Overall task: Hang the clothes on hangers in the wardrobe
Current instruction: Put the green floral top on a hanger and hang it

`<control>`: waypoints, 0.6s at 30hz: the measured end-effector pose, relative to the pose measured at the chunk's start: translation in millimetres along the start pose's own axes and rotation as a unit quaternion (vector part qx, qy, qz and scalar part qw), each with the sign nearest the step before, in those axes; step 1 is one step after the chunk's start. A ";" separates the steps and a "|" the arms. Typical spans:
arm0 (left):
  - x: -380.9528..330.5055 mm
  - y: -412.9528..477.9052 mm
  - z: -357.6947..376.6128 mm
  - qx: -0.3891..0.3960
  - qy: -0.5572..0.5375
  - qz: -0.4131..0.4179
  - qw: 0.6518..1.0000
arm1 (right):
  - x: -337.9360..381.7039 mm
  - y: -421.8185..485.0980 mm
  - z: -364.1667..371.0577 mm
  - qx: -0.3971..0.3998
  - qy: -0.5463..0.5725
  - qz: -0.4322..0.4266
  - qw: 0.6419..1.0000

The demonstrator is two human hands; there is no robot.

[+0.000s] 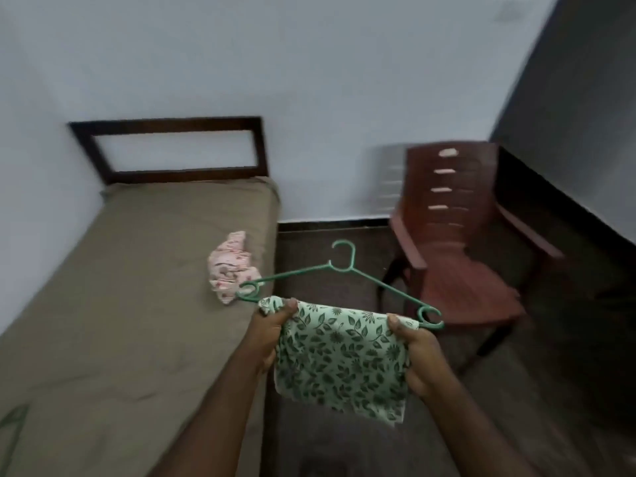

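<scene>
Cloth with green leaves [340,359] looks folded over the bar of the green hanger [344,266], the left hand [275,325] pinching its nine o'clock corner and the right hand [413,349] pinching its three o'clock corner, so it is nearly ready. A pink cloth [229,266] waits on the bed [137,270] at ten o'clock, a red chair [457,263] stands at two, and I see no wardrobe.

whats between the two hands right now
In the head view, the green leaf-print cloth spans from left hand to right hand, draped over the green hanger.
</scene>
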State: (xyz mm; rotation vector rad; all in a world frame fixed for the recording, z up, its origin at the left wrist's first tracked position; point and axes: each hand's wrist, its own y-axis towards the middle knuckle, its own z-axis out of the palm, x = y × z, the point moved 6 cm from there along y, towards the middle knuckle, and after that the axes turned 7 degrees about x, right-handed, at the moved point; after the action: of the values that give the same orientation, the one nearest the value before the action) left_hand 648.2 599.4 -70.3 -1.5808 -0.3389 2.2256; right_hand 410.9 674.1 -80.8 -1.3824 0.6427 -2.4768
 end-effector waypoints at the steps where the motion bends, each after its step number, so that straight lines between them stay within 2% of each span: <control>1: 19.4 0.5 21.2 0.022 0.014 -0.027 0.999 | -1.7 -13.4 -26.9 -0.032 0.008 -0.010 0.999; 5: 76.4 -2.7 107.2 0.101 0.064 -0.084 0.989 | -2.4 -71.9 -120.9 -0.143 0.060 -0.049 0.987; 9: 130.3 -27.6 201.9 0.191 0.121 -0.138 0.964 | -7.5 -134.6 -210.2 -0.227 0.139 -0.070 0.961; 14: 212.6 -57.9 322.2 0.290 0.213 -0.170 0.917 | -19.6 -233.4 -331.2 -0.340 0.214 -0.102 0.910; 18: 276.2 -115.9 422.7 0.348 0.244 -0.235 0.874 | -23.3 -322.1 -417.9 -0.401 0.237 -0.124 0.876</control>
State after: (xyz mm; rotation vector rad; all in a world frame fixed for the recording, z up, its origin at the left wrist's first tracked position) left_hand 190.3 837.4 -115.2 -1.3795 0.1992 1.2916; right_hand 71.4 1075.1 -134.6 -1.0759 1.8776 -2.9226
